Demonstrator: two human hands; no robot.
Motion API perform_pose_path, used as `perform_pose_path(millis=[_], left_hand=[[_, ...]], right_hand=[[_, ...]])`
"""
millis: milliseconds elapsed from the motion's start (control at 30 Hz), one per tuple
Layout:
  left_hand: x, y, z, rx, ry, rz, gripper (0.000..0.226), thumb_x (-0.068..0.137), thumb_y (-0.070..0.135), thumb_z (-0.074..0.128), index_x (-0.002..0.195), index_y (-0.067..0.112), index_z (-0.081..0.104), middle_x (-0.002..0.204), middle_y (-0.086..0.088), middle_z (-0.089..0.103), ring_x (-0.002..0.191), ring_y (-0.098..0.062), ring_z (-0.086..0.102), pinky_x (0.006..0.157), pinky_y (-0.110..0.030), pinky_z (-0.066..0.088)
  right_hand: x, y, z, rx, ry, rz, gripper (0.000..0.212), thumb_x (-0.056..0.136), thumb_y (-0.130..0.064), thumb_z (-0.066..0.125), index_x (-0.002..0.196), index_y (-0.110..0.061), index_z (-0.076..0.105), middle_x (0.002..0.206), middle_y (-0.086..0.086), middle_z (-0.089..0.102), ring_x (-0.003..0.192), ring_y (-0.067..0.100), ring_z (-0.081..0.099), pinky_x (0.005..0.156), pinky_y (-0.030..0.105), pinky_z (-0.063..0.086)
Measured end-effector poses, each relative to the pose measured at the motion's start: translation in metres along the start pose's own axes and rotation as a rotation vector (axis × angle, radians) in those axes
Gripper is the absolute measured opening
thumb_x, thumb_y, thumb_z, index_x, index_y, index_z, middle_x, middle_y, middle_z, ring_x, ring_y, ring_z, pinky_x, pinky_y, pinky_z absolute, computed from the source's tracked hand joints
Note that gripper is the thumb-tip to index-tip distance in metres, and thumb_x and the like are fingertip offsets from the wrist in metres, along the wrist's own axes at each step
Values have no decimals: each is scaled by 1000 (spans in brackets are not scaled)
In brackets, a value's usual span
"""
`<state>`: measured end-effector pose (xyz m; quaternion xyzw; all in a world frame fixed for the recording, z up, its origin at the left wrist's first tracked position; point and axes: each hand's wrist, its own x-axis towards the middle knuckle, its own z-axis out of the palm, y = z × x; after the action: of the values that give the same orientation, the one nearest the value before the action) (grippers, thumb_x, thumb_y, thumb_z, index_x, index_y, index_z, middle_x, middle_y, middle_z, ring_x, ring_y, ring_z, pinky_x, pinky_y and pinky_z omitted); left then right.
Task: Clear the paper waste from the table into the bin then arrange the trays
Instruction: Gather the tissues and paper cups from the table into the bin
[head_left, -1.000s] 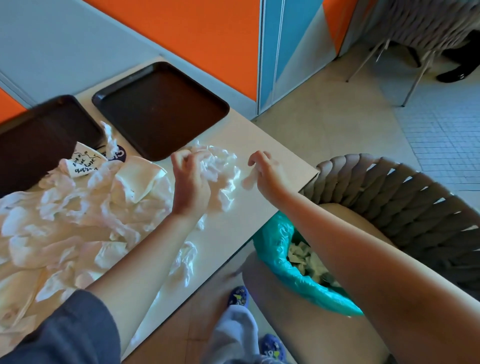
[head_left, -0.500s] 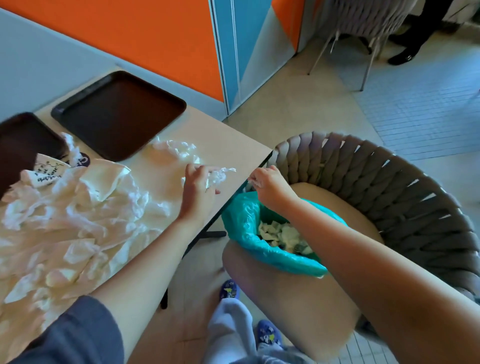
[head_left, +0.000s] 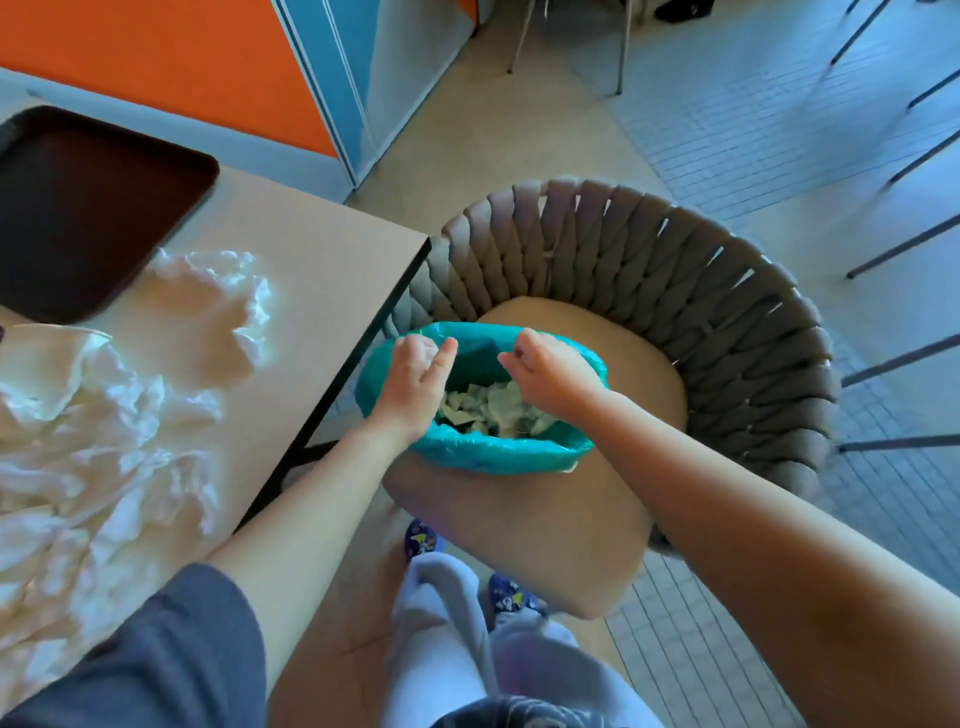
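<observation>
Both hands, the left hand (head_left: 413, 384) and right hand (head_left: 545, 371), hover over a teal-lined bin (head_left: 498, 457) of paper scraps (head_left: 493, 408), fingers seemingly loose.

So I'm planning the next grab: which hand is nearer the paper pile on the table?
Left. The left hand is over the bin's table-side rim, beside the paper pile; the right hand is over its far side.

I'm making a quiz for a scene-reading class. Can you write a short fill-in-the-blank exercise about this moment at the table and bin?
1. Both hands, the left hand and the right hand, are over the ____.
2. The bin liner is coloured ____.
3. The bin stands on the seat of a ____.
4. The crumpled paper left on the table lies beside a dark ____.

Missing words: bin; teal; chair; tray
</observation>
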<state>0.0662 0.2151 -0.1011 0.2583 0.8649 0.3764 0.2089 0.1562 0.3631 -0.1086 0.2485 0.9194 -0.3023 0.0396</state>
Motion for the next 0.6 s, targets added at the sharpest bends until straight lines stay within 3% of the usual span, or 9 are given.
perform_pose_path(millis=[100, 233, 333, 433, 500, 600], left_hand=[[0, -6, 20, -32, -86, -22, 17, 95, 28, 38, 101, 14, 47, 107, -6, 38, 108, -23, 41, 99, -31, 33], [4, -15, 42, 34, -156, -70, 26, 93, 18, 42, 115, 13, 55, 121, -8, 38, 114, -21, 43, 98, -24, 29], [5, -22, 53, 126, -128, -25, 36, 88, 8, 54, 124, 12, 48, 120, -6, 45, 106, -18, 47, 88, -14, 28], [7, -28, 60, 170, -65, 35, 26, 79, 7, 68, 101, 8, 54, 94, -2, 51, 82, -17, 48, 71, -19, 35], [9, -33, 66, 189, -54, 78, 17, 74, 4, 73, 84, 3, 59, 86, -4, 49, 75, -18, 49, 68, -21, 35], [11, -44, 75, 182, -86, 145, 15, 73, 0, 73, 84, -4, 64, 87, -14, 54, 74, -19, 53, 72, -25, 41]], right_hand=[[-12, 21, 10, 35, -62, 52, 8, 88, -17, 44, 94, -12, 47, 100, 10, 43, 102, 30, 44, 88, 37, 36], [-22, 37, 24, 1, -149, 114, 41, 81, 2, 40, 120, -8, 44, 118, 15, 36, 111, 30, 34, 96, 39, 31], [-28, 48, 34, 24, -210, 124, 54, 78, 10, 39, 129, -9, 36, 121, 15, 38, 108, 31, 45, 91, 41, 43], [-28, 56, 40, 52, -189, 155, 47, 84, 7, 38, 129, -5, 30, 99, 13, 47, 85, 29, 52, 73, 36, 45], [-25, 61, 44, 12, -141, 197, 31, 91, -3, 34, 122, -5, 36, 81, 5, 44, 80, 25, 48, 73, 35, 42], [-22, 68, 53, -77, -110, 93, 16, 89, -3, 39, 104, -3, 46, 79, 0, 38, 73, 27, 50, 69, 38, 46]])
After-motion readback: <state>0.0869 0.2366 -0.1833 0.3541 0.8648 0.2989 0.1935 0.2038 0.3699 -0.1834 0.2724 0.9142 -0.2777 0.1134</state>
